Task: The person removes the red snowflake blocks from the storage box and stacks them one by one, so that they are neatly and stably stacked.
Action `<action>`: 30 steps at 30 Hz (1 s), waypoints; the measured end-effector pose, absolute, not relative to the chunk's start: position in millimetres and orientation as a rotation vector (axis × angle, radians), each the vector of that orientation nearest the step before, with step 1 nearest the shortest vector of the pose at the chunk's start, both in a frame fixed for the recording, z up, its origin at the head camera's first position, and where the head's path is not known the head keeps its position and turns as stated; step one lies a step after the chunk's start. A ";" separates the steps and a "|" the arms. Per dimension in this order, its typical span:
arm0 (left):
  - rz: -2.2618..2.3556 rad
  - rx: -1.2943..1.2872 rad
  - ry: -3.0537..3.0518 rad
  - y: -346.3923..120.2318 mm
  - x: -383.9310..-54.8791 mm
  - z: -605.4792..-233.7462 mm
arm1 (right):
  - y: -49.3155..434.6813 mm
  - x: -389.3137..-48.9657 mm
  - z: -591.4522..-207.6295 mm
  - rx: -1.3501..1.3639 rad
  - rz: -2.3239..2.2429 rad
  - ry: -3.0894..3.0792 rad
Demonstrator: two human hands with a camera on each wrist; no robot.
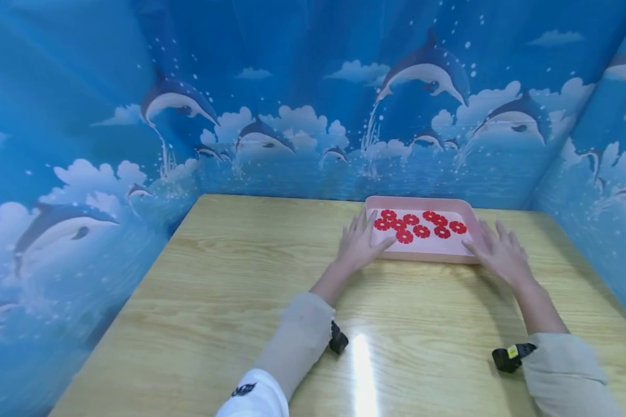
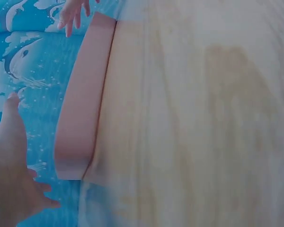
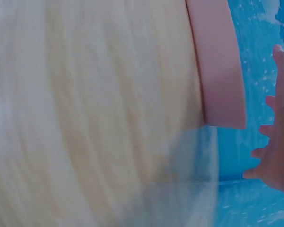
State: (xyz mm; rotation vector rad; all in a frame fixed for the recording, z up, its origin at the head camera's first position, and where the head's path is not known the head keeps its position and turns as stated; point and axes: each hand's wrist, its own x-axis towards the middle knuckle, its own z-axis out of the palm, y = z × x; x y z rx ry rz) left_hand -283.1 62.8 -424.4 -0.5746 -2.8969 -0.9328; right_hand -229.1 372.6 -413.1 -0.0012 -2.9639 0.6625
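Note:
A shallow pink tray (image 1: 422,256) lies at the far side of the table, with several red notched discs (image 1: 405,240) spread inside it, some overlapping. My left hand (image 1: 356,248) is at the tray's left end, fingers spread and straight, thumb over the near-left corner. Across from it, my right hand (image 1: 503,258) spreads its fingers beside the right end, thumb by the near-right corner. Both wrist views show only the tray's outer side wall (image 2: 83,104), with spread fingers above its rim. Neither hand is curled round anything.
The light wood table (image 1: 229,289) reaches back to a blue dolphin-printed curtain (image 1: 292,87), which stands close behind the tray. More of this curtain (image 1: 621,220) runs along the right side. Small black cameras (image 1: 338,339) sit at both wrists.

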 end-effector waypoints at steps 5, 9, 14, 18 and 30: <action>-1.207 -0.520 -2.830 71.3 -283.9 -439.5 | 373.5 -229.3 -426.4 -0.108 0.954 -2.941; -1.348 -0.446 -2.836 78.2 -284.9 -450.5 | 372.5 -226.5 -433.7 -0.215 1.216 -2.865; -1.399 -0.391 -2.866 84.2 -285.0 -459.3 | 373.7 -223.7 -444.1 -0.291 1.306 -2.794; -1.356 -0.393 -2.869 86.9 -283.6 -464.8 | 374.2 -222.6 -452.3 -0.315 1.332 -2.756; -1.288 -0.356 -2.801 84.1 -281.1 -474.7 | 365.8 -223.9 -460.4 -0.318 1.273 -2.741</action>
